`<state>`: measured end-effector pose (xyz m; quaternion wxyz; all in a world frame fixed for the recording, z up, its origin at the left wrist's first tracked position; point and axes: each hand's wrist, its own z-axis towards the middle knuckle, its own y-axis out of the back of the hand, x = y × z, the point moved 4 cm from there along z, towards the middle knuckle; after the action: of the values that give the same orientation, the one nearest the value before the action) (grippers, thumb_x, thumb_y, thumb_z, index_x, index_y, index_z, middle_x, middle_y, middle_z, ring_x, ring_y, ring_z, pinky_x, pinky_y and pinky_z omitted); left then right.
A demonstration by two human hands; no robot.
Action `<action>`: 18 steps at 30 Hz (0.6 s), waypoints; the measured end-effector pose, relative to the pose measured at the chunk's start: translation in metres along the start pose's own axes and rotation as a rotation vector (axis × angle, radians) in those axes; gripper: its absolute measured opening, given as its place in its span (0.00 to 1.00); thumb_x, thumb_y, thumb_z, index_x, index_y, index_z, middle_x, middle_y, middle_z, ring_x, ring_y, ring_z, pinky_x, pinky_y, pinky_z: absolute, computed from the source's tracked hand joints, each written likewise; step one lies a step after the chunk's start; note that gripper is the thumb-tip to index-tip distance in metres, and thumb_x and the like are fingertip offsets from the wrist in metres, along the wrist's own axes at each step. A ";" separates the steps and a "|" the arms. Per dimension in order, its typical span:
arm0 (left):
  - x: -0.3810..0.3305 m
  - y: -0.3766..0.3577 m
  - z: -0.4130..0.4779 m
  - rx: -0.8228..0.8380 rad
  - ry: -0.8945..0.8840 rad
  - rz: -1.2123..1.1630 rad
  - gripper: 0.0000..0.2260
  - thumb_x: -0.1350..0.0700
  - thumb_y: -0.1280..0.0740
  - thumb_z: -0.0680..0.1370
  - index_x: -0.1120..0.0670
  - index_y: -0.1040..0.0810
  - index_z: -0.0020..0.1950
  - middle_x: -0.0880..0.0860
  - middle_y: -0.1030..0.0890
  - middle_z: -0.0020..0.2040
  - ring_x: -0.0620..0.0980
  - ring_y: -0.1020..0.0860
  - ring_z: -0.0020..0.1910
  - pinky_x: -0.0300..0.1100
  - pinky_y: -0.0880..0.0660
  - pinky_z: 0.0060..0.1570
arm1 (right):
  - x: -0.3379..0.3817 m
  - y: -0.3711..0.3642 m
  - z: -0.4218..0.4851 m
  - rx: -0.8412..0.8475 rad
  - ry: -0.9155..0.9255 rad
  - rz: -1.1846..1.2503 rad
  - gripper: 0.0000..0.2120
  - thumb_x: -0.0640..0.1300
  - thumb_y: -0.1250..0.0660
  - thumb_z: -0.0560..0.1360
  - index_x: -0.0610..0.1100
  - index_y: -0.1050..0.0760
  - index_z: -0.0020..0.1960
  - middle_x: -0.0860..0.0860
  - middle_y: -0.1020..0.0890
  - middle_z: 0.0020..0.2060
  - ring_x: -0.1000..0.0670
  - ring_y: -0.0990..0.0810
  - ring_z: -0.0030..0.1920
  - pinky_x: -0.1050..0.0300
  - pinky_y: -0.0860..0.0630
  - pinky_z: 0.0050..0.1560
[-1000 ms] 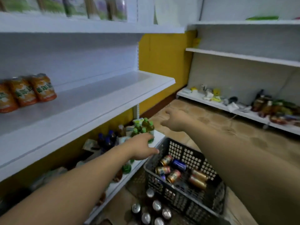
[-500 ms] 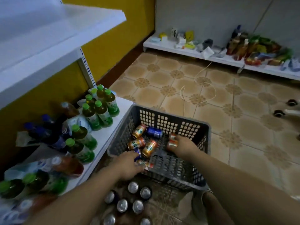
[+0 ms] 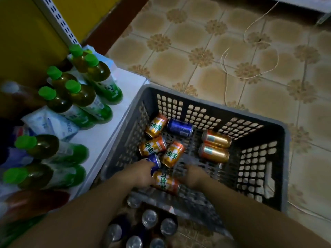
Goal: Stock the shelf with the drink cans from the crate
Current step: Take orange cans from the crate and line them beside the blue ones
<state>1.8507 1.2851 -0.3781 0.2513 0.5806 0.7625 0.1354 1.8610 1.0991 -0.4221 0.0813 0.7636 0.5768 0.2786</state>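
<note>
Lying at the near left of the grey crate (image 3: 258, 176), an orange can (image 3: 167, 182) is gripped by the curled fingers of the left hand (image 3: 141, 174). The right hand (image 3: 192, 176) is placed just right of it (blurred, so its finger state cannot be told). More cans (image 3: 172, 153) are strewn farther in.

Grey crate (image 3: 286, 167), orange cans (image 3: 172, 153), 2 blue cans (image 3: 180, 127).

Both bare forearms are reaching forward and down, close together. The left hand (image 3: 141, 174) is curling its fingers round an orange can (image 3: 167, 182). The right hand (image 3: 192, 177), blurred, is hovering just beside it.
</note>
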 end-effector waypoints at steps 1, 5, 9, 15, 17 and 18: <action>0.005 -0.004 0.011 0.033 0.001 -0.005 0.27 0.47 0.30 0.72 0.50 0.32 0.70 0.52 0.27 0.65 0.53 0.26 0.60 0.47 0.28 0.60 | 0.000 -0.009 0.012 0.028 -0.004 -0.020 0.25 0.51 0.35 0.78 0.43 0.35 0.72 0.43 0.27 0.67 0.44 0.28 0.66 0.54 0.32 0.64; 0.019 -0.016 0.046 0.110 -0.016 0.024 0.29 0.49 0.29 0.72 0.51 0.33 0.71 0.54 0.29 0.67 0.54 0.28 0.63 0.47 0.30 0.63 | -0.002 -0.050 0.054 0.129 -0.015 -0.042 0.27 0.53 0.33 0.76 0.44 0.34 0.70 0.43 0.26 0.65 0.44 0.26 0.63 0.54 0.31 0.63; 0.031 -0.031 0.066 0.143 -0.032 -0.011 0.27 0.50 0.28 0.71 0.52 0.30 0.68 0.54 0.28 0.66 0.54 0.27 0.61 0.47 0.29 0.63 | -0.006 -0.079 0.080 0.134 -0.026 -0.039 0.38 0.53 0.29 0.72 0.45 0.41 0.75 0.43 0.31 0.70 0.43 0.29 0.67 0.54 0.33 0.68; 0.039 -0.024 0.057 0.076 0.020 -0.323 0.24 0.50 0.29 0.73 0.52 0.29 0.67 0.53 0.24 0.62 0.52 0.24 0.58 0.47 0.28 0.61 | -0.004 -0.058 0.059 0.104 0.051 0.087 0.30 0.53 0.25 0.67 0.49 0.30 0.66 0.50 0.23 0.59 0.50 0.24 0.56 0.58 0.27 0.59; 0.035 -0.015 0.042 0.033 0.013 -0.563 0.24 0.50 0.27 0.71 0.51 0.29 0.65 0.50 0.22 0.61 0.49 0.23 0.57 0.47 0.28 0.63 | 0.005 -0.043 0.033 0.052 0.098 0.231 0.29 0.50 0.25 0.67 0.50 0.30 0.65 0.55 0.23 0.53 0.55 0.23 0.49 0.65 0.27 0.51; 0.031 -0.005 0.029 -0.006 0.016 -0.668 0.27 0.48 0.26 0.69 0.49 0.31 0.65 0.48 0.23 0.62 0.48 0.24 0.59 0.46 0.29 0.64 | 0.013 -0.034 0.017 0.014 0.124 0.302 0.29 0.51 0.24 0.66 0.51 0.31 0.63 0.56 0.23 0.51 0.56 0.23 0.47 0.65 0.25 0.50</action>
<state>1.8558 1.3105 -0.4120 0.2775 0.2966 0.9123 0.0522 1.8438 1.1258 -0.4470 -0.0025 0.8236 0.4613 0.3301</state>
